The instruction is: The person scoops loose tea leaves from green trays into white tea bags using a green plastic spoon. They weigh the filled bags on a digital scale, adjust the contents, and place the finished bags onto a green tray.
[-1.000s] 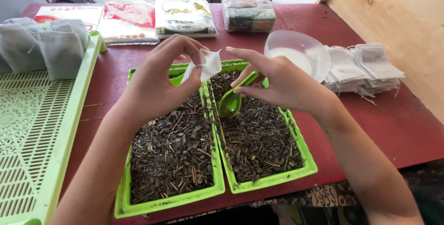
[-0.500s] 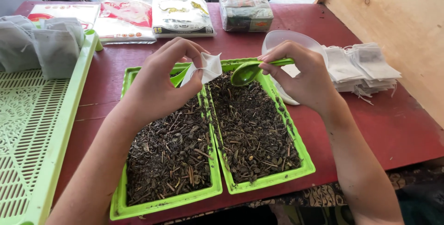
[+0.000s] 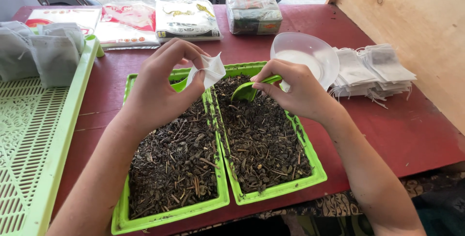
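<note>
Here the left hand (image 3: 160, 88) pinches a small white filter bag (image 3: 209, 70) above the seam between two green trays of dried leaves (image 3: 264, 141), while the right hand (image 3: 298, 88) grips a green scoop (image 3: 247, 90) just over the right tray, on the red tabletop (image 3: 407, 129)

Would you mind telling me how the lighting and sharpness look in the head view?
Head view: even daylight with soft shadows; the left hand holding the small white bag and the right hand with the green scoop are sharp; mild glare on the clear bowl.
</note>
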